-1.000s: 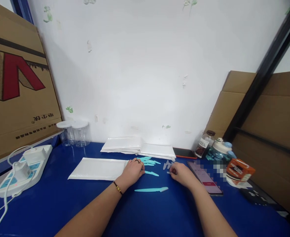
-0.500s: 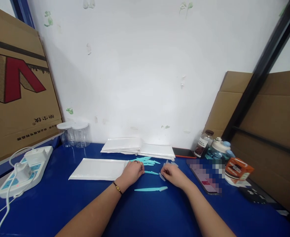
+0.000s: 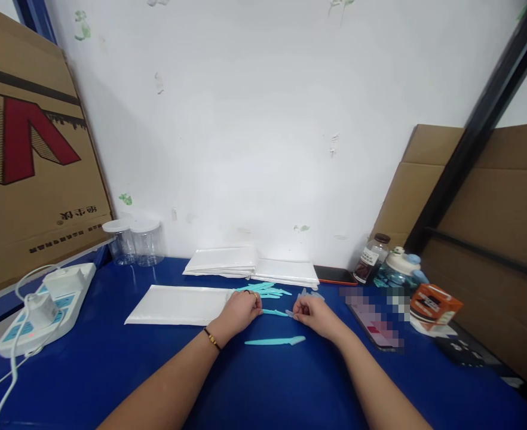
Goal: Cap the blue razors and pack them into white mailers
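My left hand [image 3: 242, 307] is closed on the handle of a turquoise eyebrow razor [image 3: 273, 312], whose blade end points right. My right hand [image 3: 311, 313] pinches a small clear blade cap [image 3: 290, 313] at that razor's tip; I cannot tell how far the cap covers the blade. Nearer to me, another eyebrow razor [image 3: 275, 341] lies flat with a pale end on the right. Behind my left hand is a pile of turquoise razors [image 3: 267, 290], partly hidden. Several loose clear caps [image 3: 316, 295] lie just behind my right hand.
A white padded mailer [image 3: 174, 306] lies left of my hands. Stacked mailers [image 3: 221, 261] sit by the wall. A power strip [image 3: 61, 307] and clear jars [image 3: 147, 245] are at left. Phones [image 3: 373, 322], a brown-capped bottle [image 3: 371, 258], a water bottle [image 3: 395, 270] and an orange box [image 3: 434, 304] stand right.
The clear cap in my right hand has turned from slanting downward to lying in line with the razor, and now meets its tip. My left hand has barely moved.
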`<act>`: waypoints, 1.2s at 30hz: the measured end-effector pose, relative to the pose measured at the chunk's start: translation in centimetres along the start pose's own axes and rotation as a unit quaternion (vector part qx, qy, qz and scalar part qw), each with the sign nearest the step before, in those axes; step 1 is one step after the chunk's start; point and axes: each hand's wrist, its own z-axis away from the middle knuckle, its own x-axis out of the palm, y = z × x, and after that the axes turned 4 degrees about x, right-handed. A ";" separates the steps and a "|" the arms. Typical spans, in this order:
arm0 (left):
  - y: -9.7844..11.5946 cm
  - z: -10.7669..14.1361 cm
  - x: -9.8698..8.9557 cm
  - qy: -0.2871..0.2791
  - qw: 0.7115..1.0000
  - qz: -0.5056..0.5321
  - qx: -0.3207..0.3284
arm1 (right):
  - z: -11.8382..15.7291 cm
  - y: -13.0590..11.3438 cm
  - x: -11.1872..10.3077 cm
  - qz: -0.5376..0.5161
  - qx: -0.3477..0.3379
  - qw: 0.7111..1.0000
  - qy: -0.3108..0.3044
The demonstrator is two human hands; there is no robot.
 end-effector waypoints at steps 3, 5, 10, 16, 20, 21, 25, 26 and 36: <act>0.0 0.0 0.2 0.001 1.000 0.008 0.000 | 0.0 -0.1 0.1 -0.013 -0.009 1.000 -0.003; 0.0 0.0 0.6 -0.003 1.000 0.025 0.004 | 0.0 -0.3 0.4 -0.019 -0.016 1.000 -0.004; 0.3 0.1 1.3 -0.031 0.997 0.072 0.022 | 0.1 -0.4 0.7 -0.048 -0.035 0.997 -0.054; -0.5 0.0 0.3 0.030 0.999 -0.016 0.014 | -0.3 1.7 -1.8 0.068 -0.048 0.992 0.100; -0.9 -0.1 0.3 0.034 0.994 -0.100 0.007 | -0.8 2.0 -2.3 0.192 -0.043 0.971 0.139; -0.8 -0.1 0.4 0.032 0.994 -0.106 0.007 | -0.9 1.7 -2.1 0.216 -0.045 0.966 0.132; -0.6 -0.2 0.5 0.028 0.995 -0.097 -0.006 | -1.1 0.3 -1.4 0.270 -0.053 0.957 0.094; -0.6 -0.2 0.5 0.026 0.996 -0.090 -0.009 | -1.1 0.0 -1.3 0.273 -0.054 0.957 0.086; -0.6 -0.1 0.5 0.018 1.000 -0.021 -0.014 | -1.4 0.1 0.2 0.248 -0.045 0.964 0.081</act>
